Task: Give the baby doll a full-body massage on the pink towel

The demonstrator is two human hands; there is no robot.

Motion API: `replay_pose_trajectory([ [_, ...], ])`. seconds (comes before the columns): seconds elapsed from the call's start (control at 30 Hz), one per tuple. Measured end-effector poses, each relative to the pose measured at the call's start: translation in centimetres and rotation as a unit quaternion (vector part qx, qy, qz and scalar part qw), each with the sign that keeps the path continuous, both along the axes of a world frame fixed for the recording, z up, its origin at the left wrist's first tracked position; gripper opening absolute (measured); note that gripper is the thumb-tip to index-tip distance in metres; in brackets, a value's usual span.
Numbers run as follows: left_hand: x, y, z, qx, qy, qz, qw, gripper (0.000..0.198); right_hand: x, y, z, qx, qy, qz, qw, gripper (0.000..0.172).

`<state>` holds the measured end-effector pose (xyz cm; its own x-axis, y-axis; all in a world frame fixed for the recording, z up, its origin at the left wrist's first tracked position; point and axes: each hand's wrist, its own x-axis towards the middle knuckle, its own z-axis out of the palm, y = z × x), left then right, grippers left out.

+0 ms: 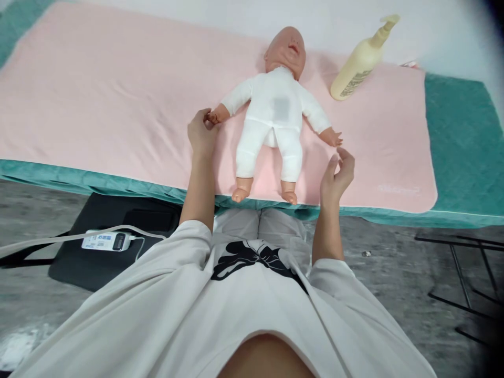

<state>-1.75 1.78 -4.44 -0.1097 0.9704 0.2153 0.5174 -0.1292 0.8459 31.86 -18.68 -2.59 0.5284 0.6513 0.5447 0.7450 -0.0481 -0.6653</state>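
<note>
A baby doll (271, 113) with a white cloth body lies on its back on a pink mat (118, 100), head away from me and feet at the near edge. My left hand (202, 134) is closed around the doll's small hand on the left, its arm stretched out sideways. Just below the doll's other hand is my right hand (339, 176), fingers bent and thumb raised apart from them. Its fingertips come close to the doll's fingers, with a small gap showing, and nothing is visible in its grasp.
A pale yellow pump bottle (356, 68) stands on the mat at the back right. Teal cloth (464, 152) covers the table beneath. Below it are a black seat (90, 273) with a white power bank (106, 240) and cable, and a black metal rack (460, 273) at right.
</note>
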Motion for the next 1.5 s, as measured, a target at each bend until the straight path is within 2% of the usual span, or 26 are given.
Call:
replay_pose_trajectory([
  [0.17, -0.2, 0.5, -0.6, 0.011, -0.013, -0.005, 1.0, 0.051, 5.4, 6.2, -2.1, -0.04, 0.001, -0.059, 0.997, 0.054],
  [0.33, -0.2, 0.6, -0.7, 0.014, -0.002, 0.006, 1.0, 0.049, 6.8, 9.1, -3.3, -0.122, 0.005, -0.113, 0.986, 0.048],
  [0.5, -0.3, 0.7, -0.8, 0.001, -0.001, -0.003, 1.0, 0.048, 6.5, 9.4, -3.3, -0.162, 0.006, -0.12, 0.979, 0.041],
  [0.7, -0.2, 0.6, -0.7, -0.001, -0.007, -0.007, 1.0, 0.048, 5.9, 9.3, -3.3, -0.143, -0.011, -0.13, 0.981, 0.041],
  [1.07, -0.3, 0.7, -1.0, 0.025, -0.016, -0.009, 1.0, 0.046, 5.0, 8.8, -2.4, -0.147, -0.003, -0.115, 0.982, 0.042],
  [1.2, -0.1, 0.5, -1.0, 0.022, -0.012, 0.0, 1.0, 0.046, 5.0, 8.9, -2.7, -0.12, -0.012, -0.132, 0.984, 0.047],
  [1.3, -0.1, 0.4, -1.1, 0.021, -0.018, -0.004, 1.0, 0.048, 4.8, 8.7, -2.8, -0.063, -0.052, -0.146, 0.986, 0.048],
  [1.4, 0.0, 0.2, -0.9, 0.035, -0.018, 0.002, 0.999, 0.056, 3.8, 8.4, -2.3, 0.001, -0.094, -0.105, 0.99, 0.044],
  [1.5, 0.5, -0.2, 0.0, 0.06, -0.001, 0.018, 0.998, 0.059, 2.3, 8.2, -1.6, -0.002, -0.112, 0.02, 0.993, 0.036],
])
